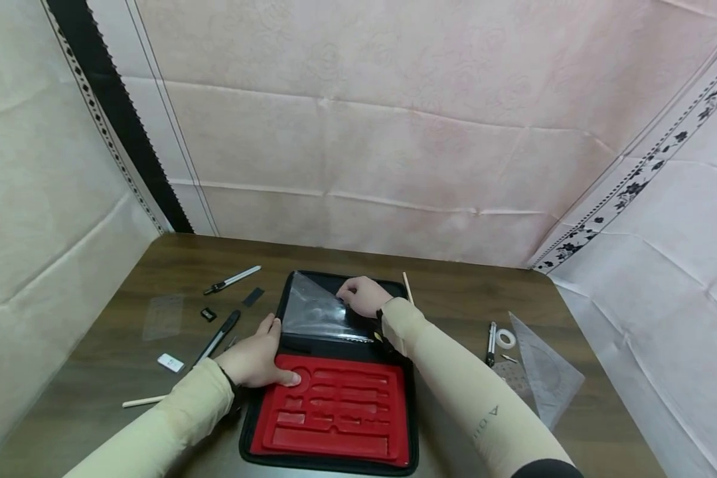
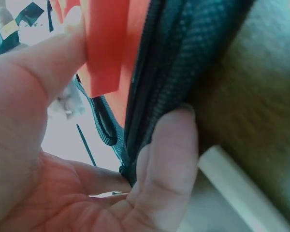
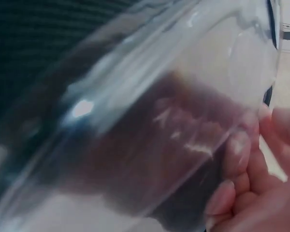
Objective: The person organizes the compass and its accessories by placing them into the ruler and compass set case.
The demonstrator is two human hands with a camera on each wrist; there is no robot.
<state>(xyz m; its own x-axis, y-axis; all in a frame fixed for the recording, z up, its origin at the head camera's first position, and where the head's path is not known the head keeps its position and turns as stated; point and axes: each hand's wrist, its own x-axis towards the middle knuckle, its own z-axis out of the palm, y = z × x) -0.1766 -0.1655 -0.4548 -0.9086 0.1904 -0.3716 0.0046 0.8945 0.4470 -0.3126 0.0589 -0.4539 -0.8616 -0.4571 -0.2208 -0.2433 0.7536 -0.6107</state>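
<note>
A black zippered case (image 1: 415,431) lies unfolded on the table, with a red moulded tray (image 1: 334,425) in its near half. Across the far half, the lid, is a clear plastic sheet (image 1: 311,312). My left hand (image 1: 255,355) grips the case at its left side near the fold; in the left wrist view the thumb rests on the red tray (image 2: 104,43) and the fingers are at the zip edge (image 2: 183,63). My right hand (image 1: 366,297) pinches the clear sheet (image 3: 150,121) near its top right and lifts it off the lid, so it slants across.
Left of the case lie a compass (image 1: 232,280), a craft knife (image 1: 220,335), an eraser (image 1: 170,362), a small sharpener (image 1: 208,314) and a wooden stick (image 1: 143,401). To the right are a white tape roll (image 1: 505,338), a black-and-white pen-like tool (image 1: 491,344) and a clear set square (image 1: 544,372).
</note>
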